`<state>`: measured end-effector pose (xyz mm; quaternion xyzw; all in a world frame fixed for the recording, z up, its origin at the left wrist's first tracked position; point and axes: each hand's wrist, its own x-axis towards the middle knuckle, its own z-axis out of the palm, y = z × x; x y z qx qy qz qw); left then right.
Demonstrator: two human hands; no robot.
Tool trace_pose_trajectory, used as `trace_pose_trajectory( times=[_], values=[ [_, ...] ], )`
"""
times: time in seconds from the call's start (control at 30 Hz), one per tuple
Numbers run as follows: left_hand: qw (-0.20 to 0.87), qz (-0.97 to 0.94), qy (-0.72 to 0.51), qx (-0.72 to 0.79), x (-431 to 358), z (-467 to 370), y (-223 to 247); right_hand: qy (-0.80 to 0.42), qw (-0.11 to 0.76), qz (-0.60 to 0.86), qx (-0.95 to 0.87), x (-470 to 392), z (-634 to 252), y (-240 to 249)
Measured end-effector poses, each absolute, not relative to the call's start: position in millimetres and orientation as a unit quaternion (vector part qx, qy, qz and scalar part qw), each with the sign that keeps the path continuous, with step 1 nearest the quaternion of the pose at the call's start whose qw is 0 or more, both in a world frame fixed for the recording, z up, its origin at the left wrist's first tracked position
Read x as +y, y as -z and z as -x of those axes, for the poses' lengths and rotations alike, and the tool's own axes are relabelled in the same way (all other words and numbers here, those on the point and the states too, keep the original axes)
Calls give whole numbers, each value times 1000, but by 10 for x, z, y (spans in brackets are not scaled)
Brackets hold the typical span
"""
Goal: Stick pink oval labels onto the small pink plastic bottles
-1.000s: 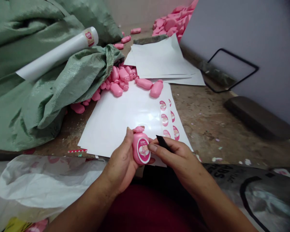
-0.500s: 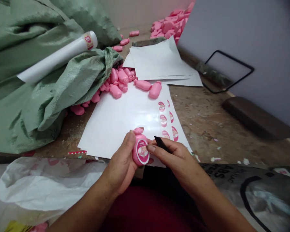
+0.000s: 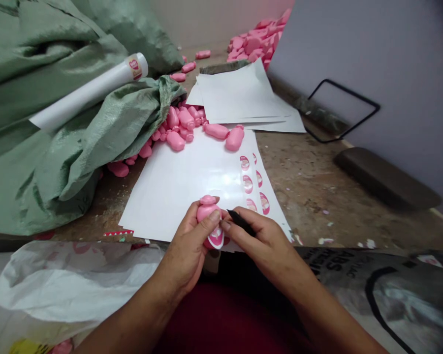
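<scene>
A small pink bottle (image 3: 205,209) is gripped in my left hand (image 3: 188,246), its cap pointing away from me. My left thumb lies across the oval pink-and-white sticker (image 3: 217,238) on the bottle's front, hiding its upper part. My right hand (image 3: 264,238) is closed round a thin black pointed tool (image 3: 240,222), perhaps a blade; its exact kind is unclear. The right fingertips are at the sticker's edge beside the bottle. Under and beyond both hands lie white sticker sheets (image 3: 177,191), with oval stickers (image 3: 247,184) along their right side.
Several pink bottles (image 3: 175,140) spill from a green woven sack (image 3: 84,137) at left, with a white paper roll (image 3: 92,91) on it. Blank sheets (image 3: 239,93) lie behind. A black wire frame (image 3: 341,110) stands at right; a white plastic bag (image 3: 70,285) hangs below the table edge.
My left thumb has moved over the sticker, which was fully visible before. The bottle has shifted slightly left and tilted. My right hand, with the black tool, stays close beside it.
</scene>
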<state>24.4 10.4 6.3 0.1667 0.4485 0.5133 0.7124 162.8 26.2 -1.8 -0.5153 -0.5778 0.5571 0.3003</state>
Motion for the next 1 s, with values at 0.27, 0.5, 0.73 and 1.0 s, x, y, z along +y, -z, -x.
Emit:
trace_pose_trajectory(
  times=[0.27, 0.5, 0.73, 1.0],
  values=[
    [700, -187, -524, 449, 82, -244, -28, -488, 263, 523, -647, 288, -1681, -1],
    [742, -171, -485, 431, 109, -160, -67, -475, 275, 515, -658, 280, -1820, -31],
    [778, -165, -425, 433, 103, -40, -99, -497, 327, 524, -609, 294, -1909, 54],
    [809, -190, -389, 398, 2, -22, -112, -525, 357, 504, -586, 259, -1676, 15]
  ],
)
